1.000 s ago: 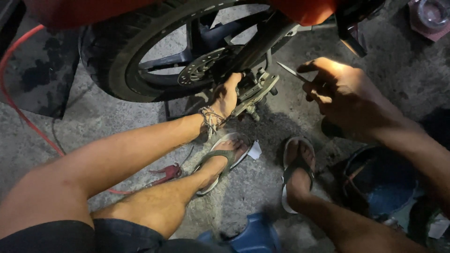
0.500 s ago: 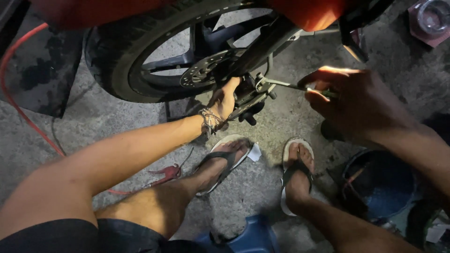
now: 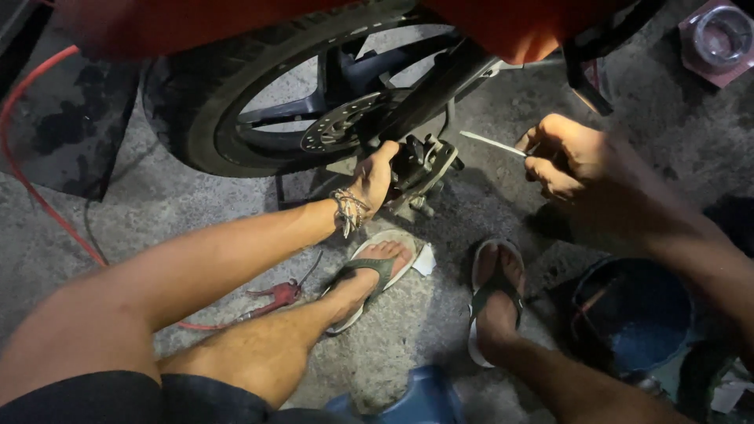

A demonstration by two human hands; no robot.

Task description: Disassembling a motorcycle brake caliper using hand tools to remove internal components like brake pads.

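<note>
head camera looks down on your two hands working at one motorcycle wheel [image 3: 236, 118], dark tyre, with one perforated brake disc [image 3: 338, 126] near its hub. your left hand [image 3: 375, 177] reaches forward along your outstretched arm and its grip is closed around the left side of one dark brake caliper [image 3: 420, 165], which sits just below and right of the disc, close to the fork leg. one braided bracelet [image 3: 347, 210] hangs at that wrist. your right hand [image 3: 569, 161] is curled tight, its grip shut on one thin metal tool [image 3: 493, 144], a slim bright shaft that points left toward the caliper; its tip is near the caliper but apart from it. how the handle looks you cannot tell, since the fingers cover it

below the hands you have two feet in two flip-flops, the left sandal [image 3: 375, 275] under the caliper and the right sandal [image 3: 495, 298] just to its right, both on the concrete floor [image 3: 471, 212]. one small white scrap [image 3: 424, 259] lies touching the left sandal's edge. one pair of red-handled pliers [image 3: 275, 297] lies on the floor beside your left leg, and one red hose [image 3: 31, 188] curves across the floor at the far left. one dark round bucket [image 3: 636, 314] stands at the right, near your right leg, and one blue object [image 3: 424, 396] shows at the bottom edge, too cut off to tell what it is
</note>
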